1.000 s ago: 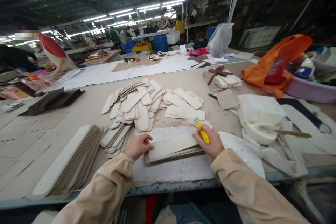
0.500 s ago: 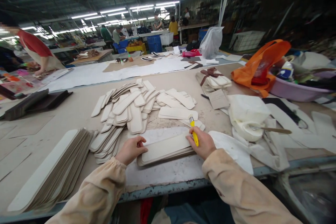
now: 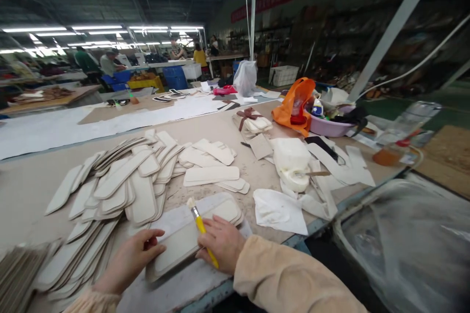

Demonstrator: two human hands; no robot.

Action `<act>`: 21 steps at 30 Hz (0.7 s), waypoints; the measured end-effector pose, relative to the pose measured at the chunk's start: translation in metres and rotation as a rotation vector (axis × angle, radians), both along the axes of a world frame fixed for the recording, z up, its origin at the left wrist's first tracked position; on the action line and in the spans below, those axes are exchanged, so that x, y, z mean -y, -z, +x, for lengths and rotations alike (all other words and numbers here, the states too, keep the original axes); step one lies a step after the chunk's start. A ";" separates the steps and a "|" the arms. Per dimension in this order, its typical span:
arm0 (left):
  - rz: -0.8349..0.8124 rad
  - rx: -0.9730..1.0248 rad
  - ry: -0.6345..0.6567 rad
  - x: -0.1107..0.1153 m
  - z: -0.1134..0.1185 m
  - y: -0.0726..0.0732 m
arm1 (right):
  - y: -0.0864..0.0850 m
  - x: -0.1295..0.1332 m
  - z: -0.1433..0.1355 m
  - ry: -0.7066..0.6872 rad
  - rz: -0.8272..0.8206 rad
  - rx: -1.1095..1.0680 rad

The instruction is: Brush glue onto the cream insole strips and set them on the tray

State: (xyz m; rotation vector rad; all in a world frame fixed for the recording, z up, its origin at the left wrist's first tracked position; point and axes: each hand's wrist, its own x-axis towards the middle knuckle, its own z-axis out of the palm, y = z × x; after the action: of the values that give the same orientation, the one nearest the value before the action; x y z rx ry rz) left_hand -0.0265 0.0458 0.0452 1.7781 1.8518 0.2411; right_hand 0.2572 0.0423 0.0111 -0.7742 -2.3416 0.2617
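Note:
A stack of long pale strips with rounded ends (image 3: 179,248) lies on a white sheet at the table's near edge. Over its near side, my right hand (image 3: 222,242) is closed around a yellow-handled brush (image 3: 200,225), whose pale bristles point up and away. My left hand (image 3: 137,257) is at the stack's left end, fingers curled and apart, thumb at the top strip, gripping nothing. Beyond the hands is a loose heap of shorter pale strips (image 3: 141,195). A white tub (image 3: 292,156) stands to the right with a stick across its opening.
At the lower left is another strip stack (image 3: 18,274). To the right are crumpled white cloth (image 3: 281,210), an orange bag (image 3: 293,107), a lilac basin (image 3: 330,128) and a bottle of orange liquid (image 3: 389,154). A tied bundle (image 3: 253,122) lies farther back. People work in the distance.
The view has swung right, so things appear farther left. My right hand has moved with the brush from the stack's right end toward its middle. My left hand stays at the left end.

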 end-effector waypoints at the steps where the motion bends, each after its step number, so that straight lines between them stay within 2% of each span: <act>1: -0.003 -0.017 0.015 -0.001 0.000 0.000 | 0.003 0.001 -0.001 -0.001 -0.005 0.010; 7: -0.016 -0.078 0.063 0.000 0.006 -0.011 | 0.012 -0.008 0.028 0.129 -0.046 0.013; 13: -0.018 -0.073 0.066 0.000 0.011 -0.015 | 0.015 -0.018 0.057 0.252 -0.066 -0.047; 21: 0.007 -0.059 0.094 0.000 0.019 -0.026 | 0.010 -0.025 0.058 0.469 -0.179 -0.239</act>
State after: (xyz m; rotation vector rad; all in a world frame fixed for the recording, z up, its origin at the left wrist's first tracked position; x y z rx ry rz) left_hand -0.0077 0.0454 0.0710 1.8906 1.8034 0.1612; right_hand 0.3156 0.0669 0.0012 -1.2753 -1.8674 0.3384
